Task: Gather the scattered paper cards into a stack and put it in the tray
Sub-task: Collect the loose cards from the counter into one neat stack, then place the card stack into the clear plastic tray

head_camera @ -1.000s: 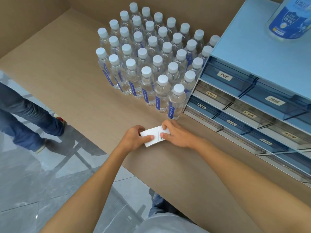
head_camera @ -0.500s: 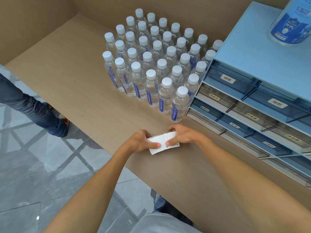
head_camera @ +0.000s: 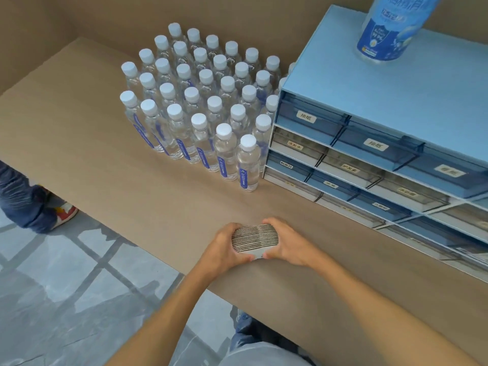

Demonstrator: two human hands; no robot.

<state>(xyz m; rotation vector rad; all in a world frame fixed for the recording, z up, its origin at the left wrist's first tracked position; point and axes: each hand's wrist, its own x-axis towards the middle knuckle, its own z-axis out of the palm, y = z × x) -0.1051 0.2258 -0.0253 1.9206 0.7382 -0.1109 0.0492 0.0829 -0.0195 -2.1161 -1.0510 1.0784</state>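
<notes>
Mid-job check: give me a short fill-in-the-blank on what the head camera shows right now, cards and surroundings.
1. The stack of white paper cards is held on edge between ____ hands.
2. The clear plastic water bottles all have ____ caps.
3. The blue plastic drawer cabinet stands to the ____ of the bottles.
4. The left hand and right hand are above the brown ____.

Missing words: both; white; right; table

Countertop (head_camera: 111, 165): block of bottles (head_camera: 200, 112) at upper centre of the frame, touching the drawer cabinet (head_camera: 396, 133) at right. Canister (head_camera: 388, 30) on the cabinet top, upper right. Card stack (head_camera: 254, 239) at lower centre, between left hand (head_camera: 224, 249) and right hand (head_camera: 290, 244), in front of the bottles.
</notes>
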